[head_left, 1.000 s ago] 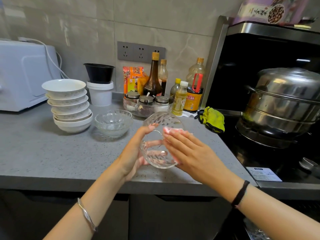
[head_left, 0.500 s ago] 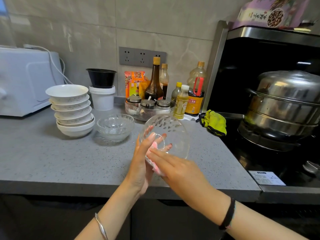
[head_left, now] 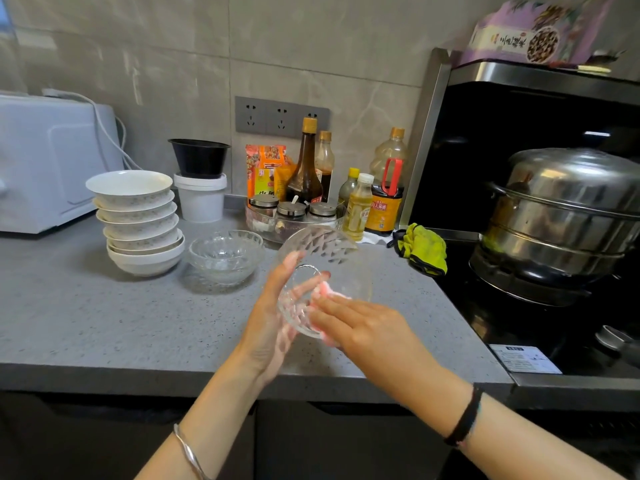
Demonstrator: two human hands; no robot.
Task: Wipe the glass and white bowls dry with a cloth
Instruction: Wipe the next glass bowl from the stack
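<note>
My left hand (head_left: 273, 322) grips the glass bowl (head_left: 325, 261), which is tilted on edge above the countertop (head_left: 104, 323). The thumb lies at the base ring and the fingers curl round the wall. My right hand (head_left: 358, 323) lies against the bowl with fingers straight, pressing the pink cloth (head_left: 322, 289) onto the glass. Both hands meet at this bowl. Beyond my left hand, a second glass bowl (head_left: 225, 256) stands upright on the countertop. Just beside it, farther out from my left hand, the stack of white bowls (head_left: 138, 223) rests rims up.
</note>
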